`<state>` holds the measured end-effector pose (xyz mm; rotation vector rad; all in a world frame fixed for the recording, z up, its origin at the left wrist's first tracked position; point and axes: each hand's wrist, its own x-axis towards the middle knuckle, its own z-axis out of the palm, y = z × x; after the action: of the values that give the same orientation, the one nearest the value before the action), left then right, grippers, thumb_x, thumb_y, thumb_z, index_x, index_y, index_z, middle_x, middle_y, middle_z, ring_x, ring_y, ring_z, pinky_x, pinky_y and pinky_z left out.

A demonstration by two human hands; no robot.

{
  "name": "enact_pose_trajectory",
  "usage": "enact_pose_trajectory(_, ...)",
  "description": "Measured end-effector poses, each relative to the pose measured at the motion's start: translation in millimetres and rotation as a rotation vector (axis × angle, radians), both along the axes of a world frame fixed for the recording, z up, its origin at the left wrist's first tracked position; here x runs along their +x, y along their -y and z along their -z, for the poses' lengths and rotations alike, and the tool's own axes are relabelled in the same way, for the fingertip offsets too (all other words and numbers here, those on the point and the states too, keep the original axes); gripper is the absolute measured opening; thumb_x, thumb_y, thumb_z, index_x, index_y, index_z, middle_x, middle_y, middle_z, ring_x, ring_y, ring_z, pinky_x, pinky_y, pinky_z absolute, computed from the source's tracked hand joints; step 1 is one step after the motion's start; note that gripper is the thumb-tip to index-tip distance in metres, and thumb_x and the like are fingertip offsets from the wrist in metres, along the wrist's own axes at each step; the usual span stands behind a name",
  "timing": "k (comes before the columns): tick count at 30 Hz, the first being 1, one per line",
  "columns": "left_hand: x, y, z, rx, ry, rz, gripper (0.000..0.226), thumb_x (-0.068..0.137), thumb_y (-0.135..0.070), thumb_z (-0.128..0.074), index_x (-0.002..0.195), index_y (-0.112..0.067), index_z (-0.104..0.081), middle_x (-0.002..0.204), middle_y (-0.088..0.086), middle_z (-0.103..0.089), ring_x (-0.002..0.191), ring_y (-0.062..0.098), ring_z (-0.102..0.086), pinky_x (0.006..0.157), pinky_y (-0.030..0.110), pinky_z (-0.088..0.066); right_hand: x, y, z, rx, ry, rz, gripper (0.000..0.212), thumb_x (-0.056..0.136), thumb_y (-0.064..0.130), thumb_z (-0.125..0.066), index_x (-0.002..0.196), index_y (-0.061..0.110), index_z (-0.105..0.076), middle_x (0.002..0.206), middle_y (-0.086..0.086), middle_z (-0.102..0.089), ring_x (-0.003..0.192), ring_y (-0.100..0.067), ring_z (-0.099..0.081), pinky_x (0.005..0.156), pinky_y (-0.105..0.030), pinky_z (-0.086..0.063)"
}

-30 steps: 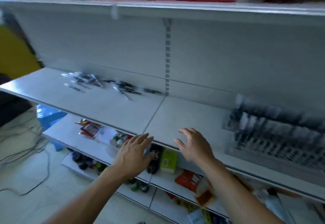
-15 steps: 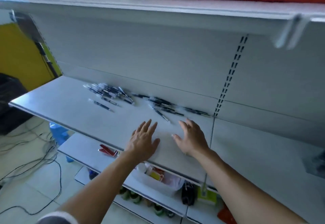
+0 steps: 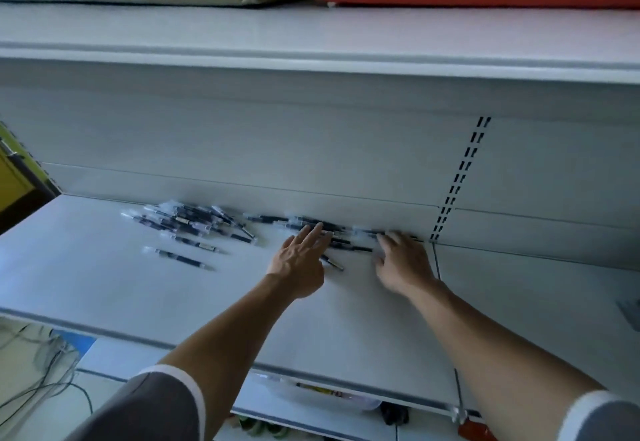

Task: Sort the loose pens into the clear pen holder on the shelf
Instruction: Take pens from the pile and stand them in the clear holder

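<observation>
Loose pens (image 3: 194, 222) lie heaped far left on the shelf (image 3: 104, 284) and in a row just right, where the left hand (image 3: 299, 260) lays straight fingers and the right hand (image 3: 403, 260) rests spread, neither gripping; gathering seems to be starting, so next they must close on a bunch for the unseen holder.

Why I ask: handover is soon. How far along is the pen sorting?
Done: nothing visible; every pen in view lies loose on the shelf. In hand: the left hand and right hand reach the right-hand pen cluster, no grip visible yet. Left: that cluster, the left pen pile and two stray pens.
</observation>
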<state>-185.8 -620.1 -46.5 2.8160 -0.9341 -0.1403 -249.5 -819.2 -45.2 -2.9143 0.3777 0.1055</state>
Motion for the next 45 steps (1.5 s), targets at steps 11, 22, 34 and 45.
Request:
enact_pose_trajectory(11,9,-1,7,-0.210,0.195,0.178,0.029,0.089,-0.018,-0.064,0.118,-0.015,-0.067,0.113,0.006,-0.065,0.108,0.028,-0.056,0.092,0.038,-0.047,-29,7,3,0.020,0.153,0.101,0.020,0.093,0.022,-0.053,0.111,0.020,-0.061,0.113,-0.002,-0.059,0.103,-0.029,-0.057,0.078,-0.034,-0.046)
enact_pose_trajectory(22,-1,21,7,-0.158,0.372,0.389,0.014,0.071,-0.001,-0.078,0.075,-0.011,-0.068,0.068,0.004,-0.058,0.063,0.021,-0.061,0.046,0.028,-0.048,-73,23,-26,0.193,0.028,0.324,0.010,0.076,0.023,-0.063,0.084,0.021,-0.069,0.088,-0.001,-0.069,0.085,-0.025,-0.062,0.068,-0.028,-0.047)
enact_pose_trajectory(34,-28,60,1,-0.228,0.299,0.383,0.008,0.081,-0.006,-0.072,0.087,-0.008,-0.066,0.078,0.008,-0.060,0.066,0.029,-0.061,0.053,0.035,-0.051,-125,45,-18,0.636,0.304,0.469,0.016,0.084,0.028,-0.067,0.100,0.026,-0.065,0.088,0.013,-0.064,0.087,-0.009,-0.061,0.074,-0.022,-0.043)
enact_pose_trajectory(45,-157,179,-26,-0.868,-0.648,0.247,0.018,0.097,-0.011,-0.051,0.101,-0.028,-0.057,0.089,-0.009,-0.070,0.074,-0.001,-0.062,0.062,0.015,-0.047,-236,100,-34,0.785,0.600,0.654,0.007,0.084,0.027,-0.070,0.091,0.026,-0.068,0.082,0.014,-0.068,0.073,0.003,-0.061,0.061,-0.006,-0.041)
